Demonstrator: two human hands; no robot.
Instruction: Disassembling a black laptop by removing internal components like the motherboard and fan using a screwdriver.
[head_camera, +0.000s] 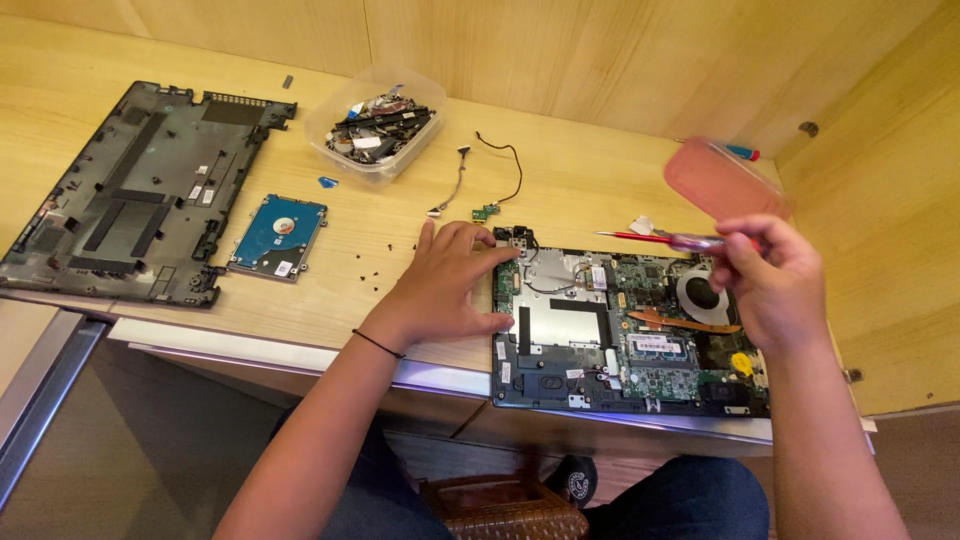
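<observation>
Opened laptop (630, 335) right on desk (400, 240), hard drive (279, 235) left, back cover (140, 190) farther left, parts tub (377, 125) behind

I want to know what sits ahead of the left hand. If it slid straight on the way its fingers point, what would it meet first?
The left hand lies flat, fingers pointing right and slightly away, fingertips already at the left edge of the opened laptop. Its first contact would probably be the black hinge bracket at that corner, though depth is hard to judge.

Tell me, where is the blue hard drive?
In the head view, the hard drive lies flat on the wooden table, left of the left hand, just right of the black laptop cover.
</observation>
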